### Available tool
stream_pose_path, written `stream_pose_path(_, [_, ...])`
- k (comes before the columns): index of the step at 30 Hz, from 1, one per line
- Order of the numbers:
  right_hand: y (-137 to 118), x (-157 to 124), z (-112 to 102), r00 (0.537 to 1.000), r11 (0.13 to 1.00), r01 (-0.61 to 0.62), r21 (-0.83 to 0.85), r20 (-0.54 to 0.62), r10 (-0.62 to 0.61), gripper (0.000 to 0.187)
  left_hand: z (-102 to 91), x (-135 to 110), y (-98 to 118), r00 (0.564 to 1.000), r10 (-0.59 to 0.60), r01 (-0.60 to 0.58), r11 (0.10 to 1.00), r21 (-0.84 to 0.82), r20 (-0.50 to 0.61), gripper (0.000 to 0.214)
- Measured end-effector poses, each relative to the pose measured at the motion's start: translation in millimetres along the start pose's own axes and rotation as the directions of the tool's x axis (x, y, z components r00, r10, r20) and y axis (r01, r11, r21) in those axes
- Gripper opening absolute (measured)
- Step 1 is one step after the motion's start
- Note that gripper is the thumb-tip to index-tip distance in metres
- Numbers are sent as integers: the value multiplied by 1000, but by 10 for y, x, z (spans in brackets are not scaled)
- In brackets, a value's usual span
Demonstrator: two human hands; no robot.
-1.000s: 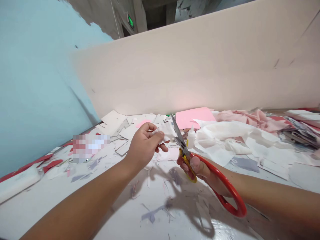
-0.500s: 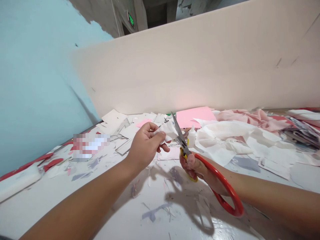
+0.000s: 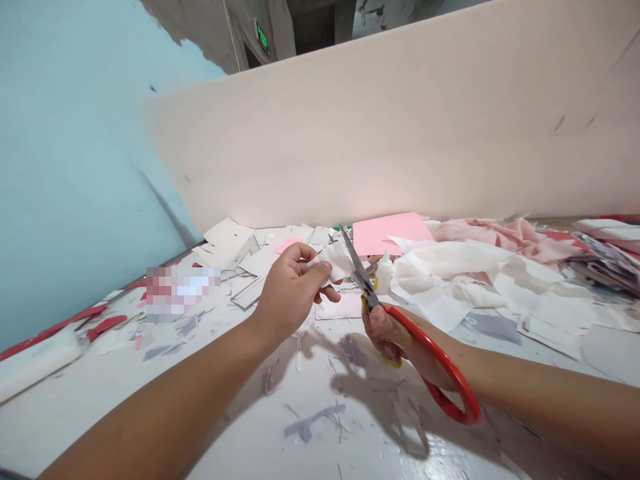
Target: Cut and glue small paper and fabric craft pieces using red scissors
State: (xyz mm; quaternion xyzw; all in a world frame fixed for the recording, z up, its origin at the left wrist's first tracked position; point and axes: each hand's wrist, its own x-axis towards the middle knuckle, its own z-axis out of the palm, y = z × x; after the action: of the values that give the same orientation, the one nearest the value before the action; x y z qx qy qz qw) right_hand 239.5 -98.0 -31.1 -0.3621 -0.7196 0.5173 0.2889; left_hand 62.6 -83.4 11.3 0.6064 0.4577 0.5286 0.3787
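Between the thumb and fingers of my left hand is a small piece of white paper. My right hand grips a pair of scissors with red and yellow handles; the large red loop sticks out toward me. The metal blades point up and left, lying at the right edge of the white piece. How far apart the blades are I cannot make out. Both hands are raised above the table, and the right fingers are partly hidden behind the handle.
A white glue bottle stands just behind the scissors. Crumpled white sheets and pink cloth-like material lie at the right. A pink sheet leans near the pale partition. Scraps litter the white table.
The scissors have shifted very slightly, their red handle a little up and to the left. My left hand and the white paper stay almost in place.
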Motion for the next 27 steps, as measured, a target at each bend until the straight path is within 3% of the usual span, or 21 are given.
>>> stream_pose_path(27, [-11, 3, 22, 994, 999, -38, 5, -99, 38, 51, -12, 8, 6, 1000, 12, -12, 1000, -18, -20, 17])
